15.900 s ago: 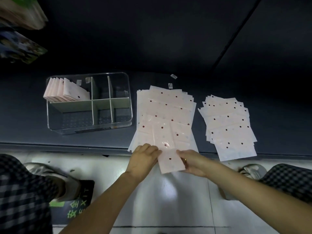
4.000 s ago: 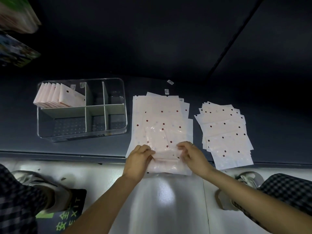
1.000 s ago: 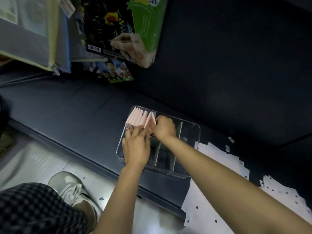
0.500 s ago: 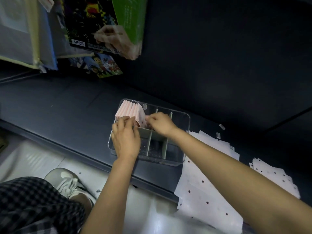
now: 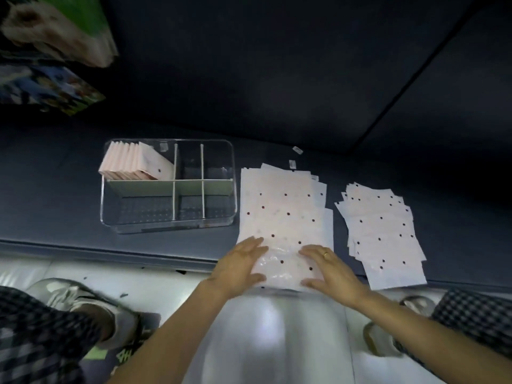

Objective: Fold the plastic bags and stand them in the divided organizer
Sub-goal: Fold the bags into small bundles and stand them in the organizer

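A clear divided organizer (image 5: 234, 173) stands on the dark shelf. Its back-left compartment holds several folded pink bags (image 5: 133, 162) standing on edge and leaning left; the other compartments look empty. To its right lies a stack of flat pale-pink dotted plastic bags (image 5: 282, 212), its near end overhanging the shelf edge. My left hand (image 5: 238, 268) rests flat on the near-left corner of the top bag, fingers spread. My right hand (image 5: 329, 268), with a ring, lies flat on the near-right corner. Neither hand grips anything.
A second, smaller stack of dotted sheets (image 5: 385, 236) lies right of the main stack. Two small labels (image 5: 297, 150) sit behind it. Boxed goods (image 5: 52, 87) hang at the upper left. The shelf edge (image 5: 110, 249) runs in front; shoes and a glossy floor lie below.
Both hands have left the organizer, where they were setting a folded bag among the others, and now lie flat on the flat stack. The view has swung back to the right.
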`<state>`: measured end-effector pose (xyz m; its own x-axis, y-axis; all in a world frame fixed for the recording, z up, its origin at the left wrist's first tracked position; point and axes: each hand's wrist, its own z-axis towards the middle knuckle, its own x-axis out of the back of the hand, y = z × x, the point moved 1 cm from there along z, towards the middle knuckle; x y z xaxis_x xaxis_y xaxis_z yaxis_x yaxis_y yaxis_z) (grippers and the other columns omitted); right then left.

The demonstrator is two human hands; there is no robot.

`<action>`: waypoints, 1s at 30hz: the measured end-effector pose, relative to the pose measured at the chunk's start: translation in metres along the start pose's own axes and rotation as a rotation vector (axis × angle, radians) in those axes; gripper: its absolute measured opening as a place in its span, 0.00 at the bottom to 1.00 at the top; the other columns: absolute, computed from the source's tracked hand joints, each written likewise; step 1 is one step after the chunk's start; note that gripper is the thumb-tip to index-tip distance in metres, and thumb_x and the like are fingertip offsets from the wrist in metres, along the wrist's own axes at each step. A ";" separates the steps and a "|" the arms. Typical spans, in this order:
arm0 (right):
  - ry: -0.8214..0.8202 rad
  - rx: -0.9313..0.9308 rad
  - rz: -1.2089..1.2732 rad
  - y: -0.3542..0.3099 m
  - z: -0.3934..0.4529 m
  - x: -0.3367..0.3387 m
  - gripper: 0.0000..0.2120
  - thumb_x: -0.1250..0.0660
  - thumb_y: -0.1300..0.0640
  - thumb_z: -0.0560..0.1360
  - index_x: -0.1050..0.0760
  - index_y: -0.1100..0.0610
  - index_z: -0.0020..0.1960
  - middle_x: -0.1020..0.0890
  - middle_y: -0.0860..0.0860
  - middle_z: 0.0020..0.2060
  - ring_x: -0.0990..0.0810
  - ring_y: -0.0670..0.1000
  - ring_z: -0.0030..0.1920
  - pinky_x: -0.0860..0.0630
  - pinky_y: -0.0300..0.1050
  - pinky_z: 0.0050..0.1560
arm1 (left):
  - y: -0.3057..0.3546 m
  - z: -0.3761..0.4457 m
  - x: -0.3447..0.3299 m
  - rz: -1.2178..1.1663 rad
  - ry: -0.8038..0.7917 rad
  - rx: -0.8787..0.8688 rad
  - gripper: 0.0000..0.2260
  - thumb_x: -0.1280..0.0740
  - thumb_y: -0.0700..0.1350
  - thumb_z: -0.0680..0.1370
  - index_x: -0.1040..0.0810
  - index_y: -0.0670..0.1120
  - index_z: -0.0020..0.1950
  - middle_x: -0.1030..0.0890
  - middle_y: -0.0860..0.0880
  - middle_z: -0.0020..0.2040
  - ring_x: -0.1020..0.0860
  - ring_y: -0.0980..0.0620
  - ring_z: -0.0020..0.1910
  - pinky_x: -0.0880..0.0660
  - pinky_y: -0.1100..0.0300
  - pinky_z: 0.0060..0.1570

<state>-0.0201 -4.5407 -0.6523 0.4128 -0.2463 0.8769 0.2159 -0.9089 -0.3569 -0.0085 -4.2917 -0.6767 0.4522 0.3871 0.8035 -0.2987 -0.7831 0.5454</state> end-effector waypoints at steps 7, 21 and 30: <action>0.230 0.115 -0.063 0.030 -0.028 -0.022 0.05 0.26 0.60 0.69 0.21 0.59 0.41 0.21 0.53 0.60 0.21 0.52 0.59 0.26 0.40 0.57 | -0.002 -0.007 -0.026 0.246 -0.049 -0.025 0.33 0.38 0.55 0.79 0.53 0.53 0.78 0.59 0.54 0.78 0.61 0.54 0.76 0.63 0.58 0.74; 0.311 0.319 -0.170 0.041 -0.015 -0.015 0.14 0.18 0.58 0.57 0.19 0.57 0.38 0.16 0.53 0.53 0.17 0.53 0.52 0.19 0.48 0.49 | 0.003 -0.003 -0.025 0.210 0.026 0.058 0.31 0.35 0.61 0.74 0.41 0.54 0.74 0.55 0.55 0.78 0.58 0.55 0.76 0.59 0.58 0.73; 0.008 -0.025 0.365 0.055 0.019 0.015 0.12 0.36 0.56 0.78 0.21 0.58 0.60 0.22 0.43 0.58 0.25 0.42 0.59 0.34 0.25 0.58 | 0.002 0.001 -0.016 0.217 -0.065 -0.009 0.46 0.31 0.66 0.68 0.53 0.56 0.77 0.63 0.59 0.74 0.65 0.56 0.75 0.65 0.55 0.73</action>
<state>0.0149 -4.5878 -0.6645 0.4518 -0.5585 0.6957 0.0339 -0.7685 -0.6389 -0.0153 -4.2999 -0.6892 0.4298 0.1778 0.8853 -0.4022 -0.8401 0.3640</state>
